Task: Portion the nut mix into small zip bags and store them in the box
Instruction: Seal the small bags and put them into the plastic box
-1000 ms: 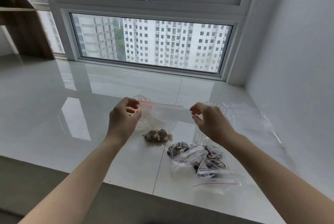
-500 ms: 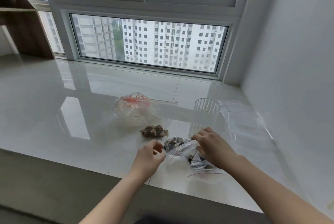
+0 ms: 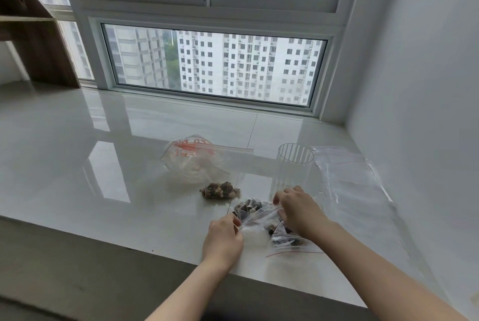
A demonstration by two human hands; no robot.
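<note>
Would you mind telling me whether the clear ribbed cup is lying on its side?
No, the clear ribbed cup stands upright on the white sill, just behind the right hand.

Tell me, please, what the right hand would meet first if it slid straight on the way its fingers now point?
The right hand points up and left across the small zip bag it pinches. Beyond that bag, the nut mix inside the big bag looks first in line, though depth is hard to judge.
</note>
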